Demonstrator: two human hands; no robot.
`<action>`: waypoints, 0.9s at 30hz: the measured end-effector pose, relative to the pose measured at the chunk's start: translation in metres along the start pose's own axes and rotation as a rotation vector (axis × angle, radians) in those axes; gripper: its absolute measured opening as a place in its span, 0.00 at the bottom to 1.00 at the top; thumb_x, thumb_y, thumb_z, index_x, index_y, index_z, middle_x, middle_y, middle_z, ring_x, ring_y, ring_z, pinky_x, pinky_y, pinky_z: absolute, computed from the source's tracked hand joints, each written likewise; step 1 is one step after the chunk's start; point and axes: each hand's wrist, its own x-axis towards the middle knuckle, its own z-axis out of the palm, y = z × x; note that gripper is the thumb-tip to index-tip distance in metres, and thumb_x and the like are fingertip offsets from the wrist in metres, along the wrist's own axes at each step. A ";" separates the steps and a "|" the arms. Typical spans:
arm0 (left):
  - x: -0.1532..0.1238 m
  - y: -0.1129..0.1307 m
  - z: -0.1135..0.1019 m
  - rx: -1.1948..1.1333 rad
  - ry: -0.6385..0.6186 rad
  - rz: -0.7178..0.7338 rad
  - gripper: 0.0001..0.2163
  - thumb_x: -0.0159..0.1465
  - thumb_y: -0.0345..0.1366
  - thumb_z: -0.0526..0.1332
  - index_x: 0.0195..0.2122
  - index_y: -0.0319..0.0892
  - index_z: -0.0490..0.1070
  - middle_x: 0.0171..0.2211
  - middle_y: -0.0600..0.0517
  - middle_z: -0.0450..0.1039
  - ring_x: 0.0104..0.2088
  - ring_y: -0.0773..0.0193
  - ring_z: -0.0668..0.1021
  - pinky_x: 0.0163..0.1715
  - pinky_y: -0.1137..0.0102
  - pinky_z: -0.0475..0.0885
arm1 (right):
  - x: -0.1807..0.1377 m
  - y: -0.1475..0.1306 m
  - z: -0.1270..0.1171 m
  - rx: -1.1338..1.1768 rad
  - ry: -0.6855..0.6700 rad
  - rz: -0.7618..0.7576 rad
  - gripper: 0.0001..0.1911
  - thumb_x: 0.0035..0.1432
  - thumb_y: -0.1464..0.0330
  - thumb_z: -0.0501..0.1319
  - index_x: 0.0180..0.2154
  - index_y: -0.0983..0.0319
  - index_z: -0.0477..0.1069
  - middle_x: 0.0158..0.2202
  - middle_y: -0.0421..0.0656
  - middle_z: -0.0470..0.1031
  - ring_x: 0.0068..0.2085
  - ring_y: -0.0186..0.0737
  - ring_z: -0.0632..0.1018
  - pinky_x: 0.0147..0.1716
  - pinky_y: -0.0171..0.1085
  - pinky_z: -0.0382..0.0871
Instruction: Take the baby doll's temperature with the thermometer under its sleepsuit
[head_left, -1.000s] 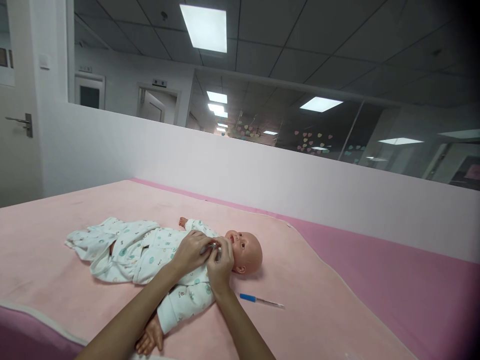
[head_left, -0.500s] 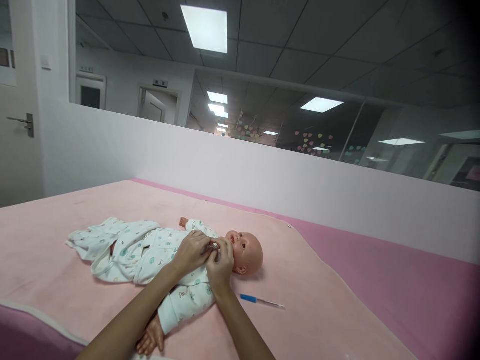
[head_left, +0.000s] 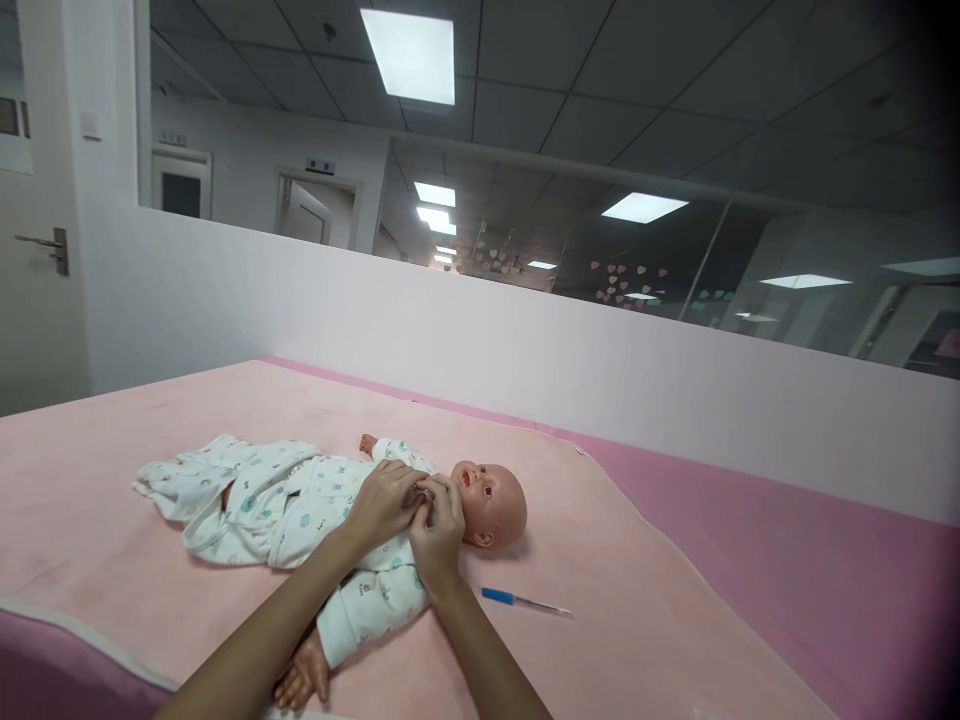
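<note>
Bed (head_left: 675,560), pink cover | doll (head_left: 491,500) on its back mid-bed, in printed sleepsuit (head_left: 292,500) | left hand (head_left: 382,505) and right hand (head_left: 439,535) side by side, both pinching sleepsuit at neckline | blue-capped stick (head_left: 525,601) near doll's head

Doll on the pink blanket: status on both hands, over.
Left hand and right hand pinched together on onesie at the neck. Baby doll flat on its back on pink blanket. Blue-tipped stick lies apart beside the head, not in the way.
</note>
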 end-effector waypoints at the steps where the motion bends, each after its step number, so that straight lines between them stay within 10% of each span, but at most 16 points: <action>1: 0.000 0.000 0.000 0.006 -0.008 -0.016 0.07 0.56 0.29 0.57 0.36 0.42 0.69 0.31 0.52 0.72 0.34 0.61 0.70 0.36 0.67 0.62 | 0.000 0.000 0.000 -0.004 -0.003 -0.009 0.17 0.49 0.82 0.46 0.34 0.60 0.67 0.36 0.44 0.67 0.40 0.38 0.69 0.41 0.39 0.67; 18: -0.006 -0.045 -0.055 -0.668 -0.454 -0.537 0.17 0.47 0.43 0.65 0.38 0.44 0.76 0.48 0.52 0.71 0.47 0.54 0.72 0.45 0.69 0.67 | 0.001 0.004 0.000 -0.040 0.027 -0.002 0.17 0.52 0.81 0.45 0.35 0.60 0.66 0.37 0.44 0.66 0.41 0.38 0.69 0.42 0.39 0.66; 27: -0.014 -0.040 -0.048 -0.768 -0.313 -0.565 0.11 0.48 0.38 0.63 0.31 0.41 0.77 0.48 0.47 0.69 0.42 0.57 0.74 0.31 0.71 0.72 | 0.006 -0.008 -0.002 -0.170 -0.205 -0.042 0.12 0.52 0.78 0.50 0.34 0.61 0.68 0.35 0.42 0.72 0.39 0.39 0.69 0.42 0.41 0.60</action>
